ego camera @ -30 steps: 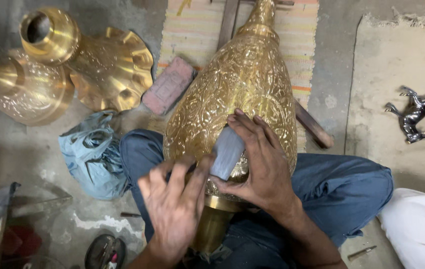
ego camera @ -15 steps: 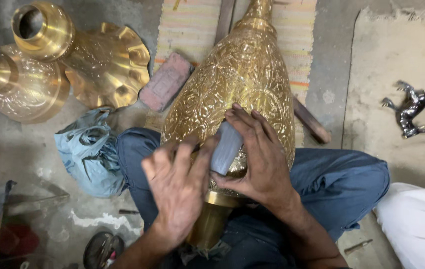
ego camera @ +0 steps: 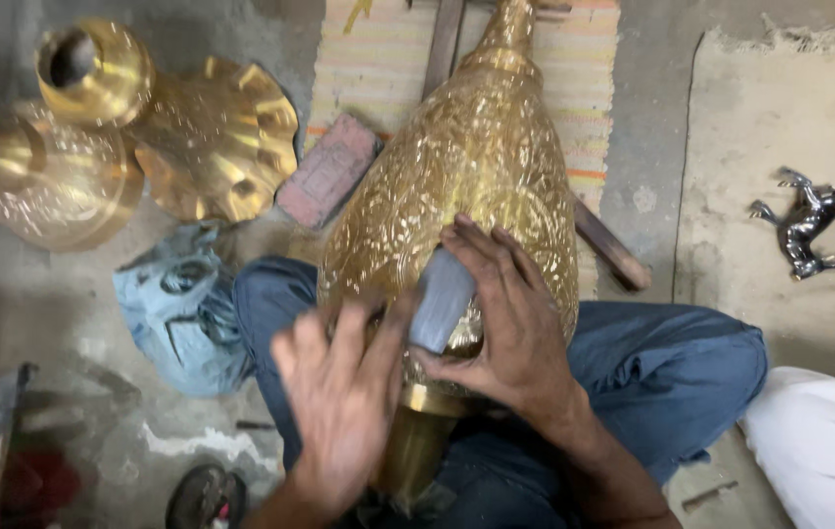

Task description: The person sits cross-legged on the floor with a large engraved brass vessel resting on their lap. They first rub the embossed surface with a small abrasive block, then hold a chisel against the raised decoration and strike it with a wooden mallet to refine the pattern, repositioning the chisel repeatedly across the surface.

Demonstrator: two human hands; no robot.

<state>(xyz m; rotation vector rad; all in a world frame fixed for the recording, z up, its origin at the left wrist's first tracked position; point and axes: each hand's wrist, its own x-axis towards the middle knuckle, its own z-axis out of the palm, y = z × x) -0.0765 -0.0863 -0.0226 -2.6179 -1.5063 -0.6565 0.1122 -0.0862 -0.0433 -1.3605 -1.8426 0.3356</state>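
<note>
Slid left hand [ego camera: 339,411], fingers spread, lower beside engraved brass vase [ego camera: 466,176]; gripped grey pad [ego camera: 442,299] in right hand [ego camera: 505,323], best pressed flat, evenly.

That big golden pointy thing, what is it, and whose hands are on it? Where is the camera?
The camera sits on a person's head and looks down, so the two hands are that person's own. The person sits on the floor in blue trousers, with a large engraved brass vessel lying across the lap. It is wide in the middle and narrow at the far end.

The right hand presses a small grey block against the brass. The left hand lies flat on the vessel beside it and looks blurred.

Around them on the floor: more brass pieces at the upper left, one with a wavy rim, a reddish brick, a crumpled blue cloth, a striped mat under the vessel, and a small shiny metal horse figure on the right.
</note>
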